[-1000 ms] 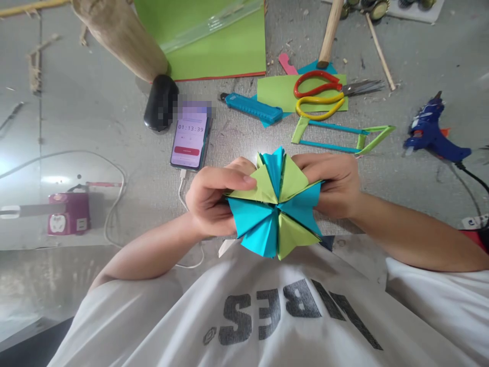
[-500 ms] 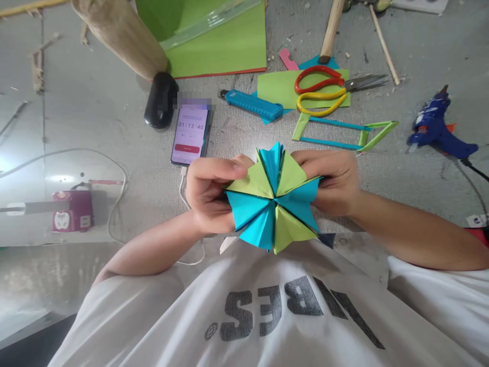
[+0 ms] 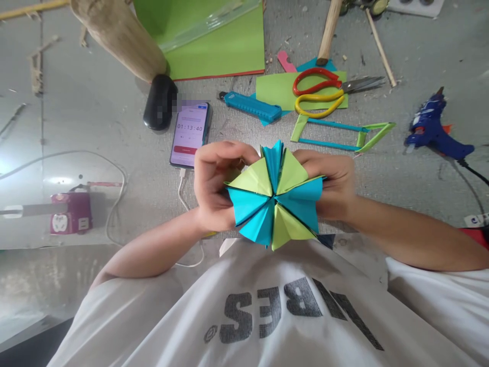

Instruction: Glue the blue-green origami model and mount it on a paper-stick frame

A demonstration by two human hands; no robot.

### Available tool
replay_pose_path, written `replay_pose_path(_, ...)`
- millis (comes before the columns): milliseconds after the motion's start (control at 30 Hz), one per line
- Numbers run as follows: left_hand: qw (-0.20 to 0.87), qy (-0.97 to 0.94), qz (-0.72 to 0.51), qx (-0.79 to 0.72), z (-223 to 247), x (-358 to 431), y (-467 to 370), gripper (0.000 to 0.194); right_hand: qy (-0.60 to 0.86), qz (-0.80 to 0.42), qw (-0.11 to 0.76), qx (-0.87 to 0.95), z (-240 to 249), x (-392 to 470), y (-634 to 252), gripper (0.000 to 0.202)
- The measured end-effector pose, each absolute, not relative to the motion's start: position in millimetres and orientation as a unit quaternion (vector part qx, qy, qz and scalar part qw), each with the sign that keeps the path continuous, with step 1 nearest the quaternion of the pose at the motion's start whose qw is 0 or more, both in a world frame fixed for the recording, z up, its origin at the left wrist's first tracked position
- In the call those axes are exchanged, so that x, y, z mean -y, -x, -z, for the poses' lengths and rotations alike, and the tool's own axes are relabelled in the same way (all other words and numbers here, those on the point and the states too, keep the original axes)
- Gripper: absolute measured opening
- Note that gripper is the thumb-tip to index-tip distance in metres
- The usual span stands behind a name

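Note:
Between my two hands is a folded paper flower, made of blue and light green pleated petals that meet at its centre. My left hand curls round its left side, thumb and fingers bent at the edge of a green petal. On the opposite side, my right hand grips the flower, with the fingertips hidden behind the petals. The flower is held above the table's near edge, in front of the white shirt.
Beyond the hands lie a phone, a blue utility knife, red-and-yellow scissors and a paper-strip frame. A blue glue gun is at the right. Green paper sheets lie at the back beside a wooden cylinder.
My left thumb has lifted off the face of the green petal and shifted back to its outer edge. The flower and right hand stay nearly in place.

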State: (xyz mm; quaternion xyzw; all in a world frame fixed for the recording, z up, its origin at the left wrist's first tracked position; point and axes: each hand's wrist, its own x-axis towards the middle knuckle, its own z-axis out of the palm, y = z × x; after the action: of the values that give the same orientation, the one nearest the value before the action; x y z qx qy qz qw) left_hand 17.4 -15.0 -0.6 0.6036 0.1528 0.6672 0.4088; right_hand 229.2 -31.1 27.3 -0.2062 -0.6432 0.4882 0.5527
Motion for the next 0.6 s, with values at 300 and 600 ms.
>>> replay_pose_path(300,0.556,-0.587,-0.568,-0.154,0.1,9.7,-3.9,0.100,0.182,-0.568,0.484,0.640,-37.0,20.5,-237.0,0.010)
replay_pose_path(600,0.544,-0.510,-0.642,-0.179,-17.6,22.0,-16.5,0.072,0.334,-0.586,0.457,0.580,-37.2,25.2,-239.2,0.026)
